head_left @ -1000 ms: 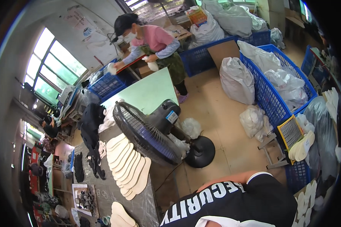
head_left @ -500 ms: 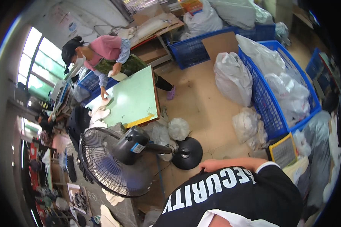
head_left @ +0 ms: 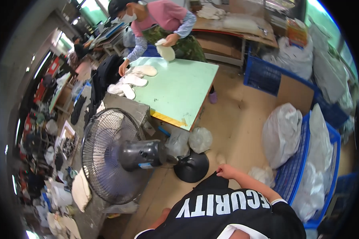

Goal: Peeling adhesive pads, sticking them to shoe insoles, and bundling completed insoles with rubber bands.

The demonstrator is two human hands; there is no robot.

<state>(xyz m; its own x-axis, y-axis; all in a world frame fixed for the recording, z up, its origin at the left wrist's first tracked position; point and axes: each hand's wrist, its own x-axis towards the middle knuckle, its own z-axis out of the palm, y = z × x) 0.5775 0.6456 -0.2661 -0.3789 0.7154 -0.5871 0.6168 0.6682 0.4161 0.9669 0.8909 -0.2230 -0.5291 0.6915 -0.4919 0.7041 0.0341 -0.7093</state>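
My right hand (head_left: 226,171) is closed on the front hem of the black T-shirt (head_left: 243,217) I wear and holds the cloth stretched out from my body. Pale lettering runs across the shirt's front. Of my left arm, only a short stretch of bare forearm (head_left: 160,219) shows at the shirt's left edge; the fingers on that side are hidden behind the cloth. Closest to my hands is the round black base (head_left: 191,166) of a pedestal fan, whose caged head (head_left: 111,155) stands to the left.
Across a pale green table (head_left: 179,85), a co-worker (head_left: 165,20) holds a white sole-shaped piece (head_left: 166,51) and reaches to similar pieces (head_left: 133,79). Blue crates (head_left: 335,151) with plastic bags stand at right. A grey bench (head_left: 89,215) runs along the left. A stuffed bag (head_left: 282,133) sits on the floor.
My view has swung, so the table and crates sit further right. My right hand now pulls the shirt hem outward, and my left forearm has come into sight.
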